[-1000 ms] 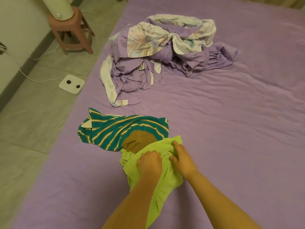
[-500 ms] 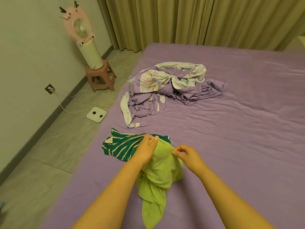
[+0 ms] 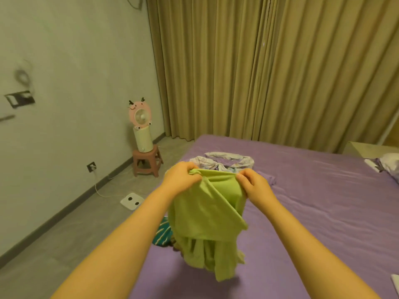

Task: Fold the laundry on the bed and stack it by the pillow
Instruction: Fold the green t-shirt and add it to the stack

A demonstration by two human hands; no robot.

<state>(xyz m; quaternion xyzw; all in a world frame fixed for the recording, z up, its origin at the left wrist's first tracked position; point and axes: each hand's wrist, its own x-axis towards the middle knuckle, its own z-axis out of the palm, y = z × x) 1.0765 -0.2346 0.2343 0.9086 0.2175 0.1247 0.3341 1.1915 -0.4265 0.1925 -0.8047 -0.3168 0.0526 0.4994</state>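
Observation:
A lime-green garment [image 3: 205, 221] hangs in the air above the purple bed [image 3: 313, 212]. My left hand [image 3: 181, 180] grips its top edge on the left. My right hand [image 3: 254, 184] pinches the same edge on the right. The cloth's lower part trails down to the sheet. A teal striped garment [image 3: 163, 233] lies on the bed behind it, mostly hidden. A crumpled purple floral cover [image 3: 228, 161] sits farther back, partly hidden by my hands. A white pillow [image 3: 389, 161] shows at the right edge.
A pink fan [image 3: 140, 115] on a cream cylinder stands on a pink stool [image 3: 146, 162] by the left wall. A white scale [image 3: 132, 201] and a cable lie on the grey floor. Tan curtains [image 3: 269, 67] hang behind the bed. A pale bedside cabinet [image 3: 364, 148] is at right.
Both hands have lifted the green garment off the bed and spread its top edge between them. My view has tilted up toward the curtains.

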